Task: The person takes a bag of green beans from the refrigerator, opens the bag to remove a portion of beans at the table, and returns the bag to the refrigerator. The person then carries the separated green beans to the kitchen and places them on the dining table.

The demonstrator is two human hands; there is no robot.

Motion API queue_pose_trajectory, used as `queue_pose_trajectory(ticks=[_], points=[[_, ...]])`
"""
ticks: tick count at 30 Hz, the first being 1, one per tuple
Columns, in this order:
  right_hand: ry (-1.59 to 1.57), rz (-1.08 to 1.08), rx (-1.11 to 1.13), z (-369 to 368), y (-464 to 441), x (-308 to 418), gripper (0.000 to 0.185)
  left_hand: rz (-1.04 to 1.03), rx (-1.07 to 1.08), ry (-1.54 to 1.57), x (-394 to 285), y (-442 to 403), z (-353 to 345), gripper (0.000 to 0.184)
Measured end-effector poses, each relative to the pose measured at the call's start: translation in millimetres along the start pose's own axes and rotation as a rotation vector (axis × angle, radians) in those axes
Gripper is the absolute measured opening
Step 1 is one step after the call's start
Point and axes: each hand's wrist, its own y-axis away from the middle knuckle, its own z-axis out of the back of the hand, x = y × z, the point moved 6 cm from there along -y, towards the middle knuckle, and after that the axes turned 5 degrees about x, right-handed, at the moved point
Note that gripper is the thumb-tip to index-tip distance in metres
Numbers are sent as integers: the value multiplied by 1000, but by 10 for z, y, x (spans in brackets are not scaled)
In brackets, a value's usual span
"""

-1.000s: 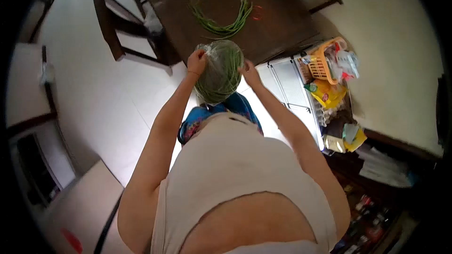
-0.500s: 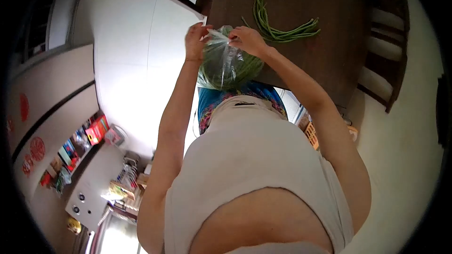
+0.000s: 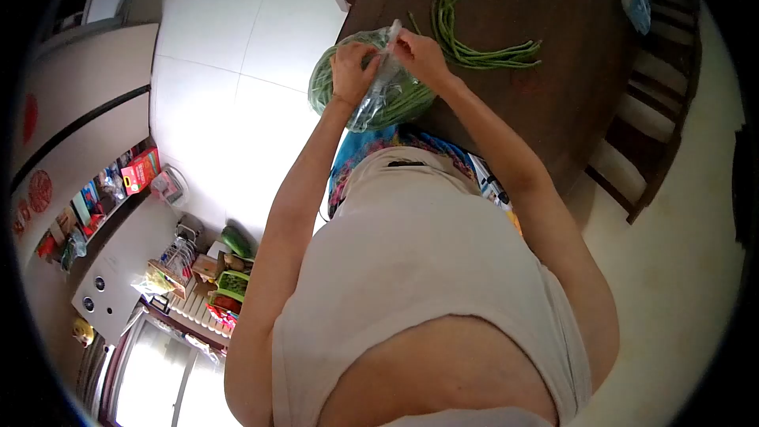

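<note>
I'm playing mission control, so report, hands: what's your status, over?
Left hand, right hand on clear bag. Green beans inside. Loose beans on table. Nothing visibly blocking.

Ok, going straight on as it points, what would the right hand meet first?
Probably the plastic bag, whose bunched top the right hand seems to pinch; depth beyond is unclear.

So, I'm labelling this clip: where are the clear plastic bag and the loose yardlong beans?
Clear plastic bag (image 3: 384, 92): head view, film near its middle.
Loose yardlong beans (image 3: 455, 47): head view, the bundle's bend.
</note>
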Motion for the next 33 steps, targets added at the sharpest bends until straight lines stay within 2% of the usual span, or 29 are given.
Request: queue_pose_trajectory(ticks=[2, 5, 8, 11, 12, 15, 17, 18, 21, 22, 25, 27, 30, 31, 32, 33], points=[[-128, 81, -117, -60, -24, -94, 19, 2, -21, 9, -10, 7, 37, 13], [-705, -21, -97, -231, -3, -262, 17, -12, -44, 18, -9, 9, 50, 10], [-1053, -67, -222, 68, -29, -3, 16, -12, -31, 23, 26, 62, 24, 9], [-906, 0, -116, 370, -24, 295, 17, -32, -22, 45, -54, 36, 90, 9], [-942, 45, -25, 373, -6, 384, 18, -41, -24, 56, -91, 19, 113, 9], [-1010, -225, -244, 393, 61, 67, 24, -64, -76, 122, -35, -21, 148, 9], [-738, 35, -49, 103, 85, -277, 31, -50, -115, 175, -34, -68, 208, 9], [-598, 156, 44, 44, 103, -149, 35, -41, -130, 203, -29, -74, 236, 9], [234, 124, 274, -93, 224, 37, 36, 38, -182, 387, 153, -102, 398, 8], [337, 89, 303, -44, 225, -10, 36, 116, -216, 500, 215, -81, 518, 5], [415, 40, 206, 410, 366, -129, 38, 309, -337, 457, 736, 73, 776, 8], [448, 102, 231, 619, 496, -208, 41, 482, -250, 451, 1077, 219, 759, 11], [595, 114, 293, 667, 554, -156, 43, 376, -231, 229, 939, 294, 706, 24], [658, 104, 319, 658, 554, -114, 44, 178, -324, 110, 679, 262, 813, 37], [680, 167, 265, 660, 516, -15, 43, 7, -392, 56, 105, 198, 1003, 40], [704, 229, 210, 629, 450, 106, 42, -166, -302, 40, -183, 163, 951, 43]])
